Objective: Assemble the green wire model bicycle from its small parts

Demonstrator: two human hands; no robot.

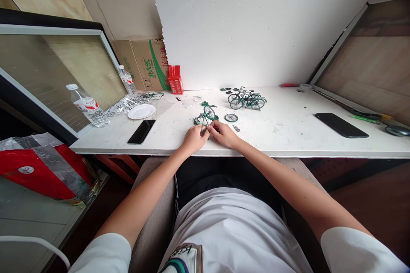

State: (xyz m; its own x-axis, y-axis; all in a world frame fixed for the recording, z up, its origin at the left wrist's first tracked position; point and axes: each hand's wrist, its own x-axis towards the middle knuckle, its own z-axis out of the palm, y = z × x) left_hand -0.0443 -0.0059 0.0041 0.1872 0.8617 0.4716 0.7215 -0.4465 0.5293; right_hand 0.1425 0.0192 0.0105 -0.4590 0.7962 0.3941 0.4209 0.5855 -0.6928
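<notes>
My left hand (193,138) and my right hand (225,134) meet at the front of the white table (288,136), both pinched on a half-built green model bicycle (206,117) that lies on the tabletop. A loose spoked wheel (231,117) lies just right of it, with a small metal part (236,128) beside my right hand. Farther back stands a finished green model bicycle (246,99) with several small dark parts (228,90) near it.
A black phone (141,131), white plate (141,111), clear parts bags (123,105) and two water bottles (88,106) sit at the left. Another black phone (341,125), a green pen (365,118) and a mouse (397,130) lie at the right. A red box (175,79), a cardboard box (145,65) and a white board (256,25) stand behind.
</notes>
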